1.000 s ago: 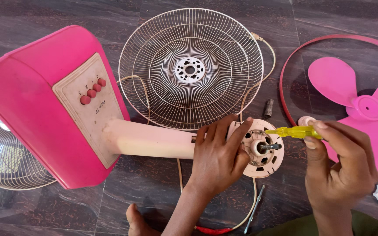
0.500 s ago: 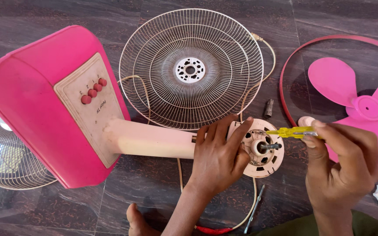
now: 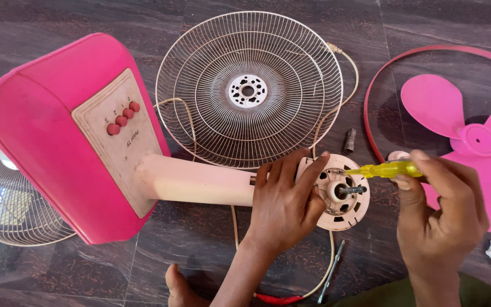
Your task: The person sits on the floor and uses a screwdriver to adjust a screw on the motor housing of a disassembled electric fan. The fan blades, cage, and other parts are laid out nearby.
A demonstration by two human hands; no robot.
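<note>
Left hand (image 3: 282, 207) clasped around the fan motor housing (image 3: 339, 190) at the cream neck's end — right hand (image 3: 441, 207) gripping a yellow screwdriver (image 3: 385, 169), tip at the housing's face, beside the shaft (image 3: 352, 190).

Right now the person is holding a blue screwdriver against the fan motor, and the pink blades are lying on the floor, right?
Not quite. The head view shows the screwdriver in the right hand is yellow, not blue. The rest holds: its tip is at the fan motor, which the left hand steadies, and the pink blades lie on the floor.
</note>
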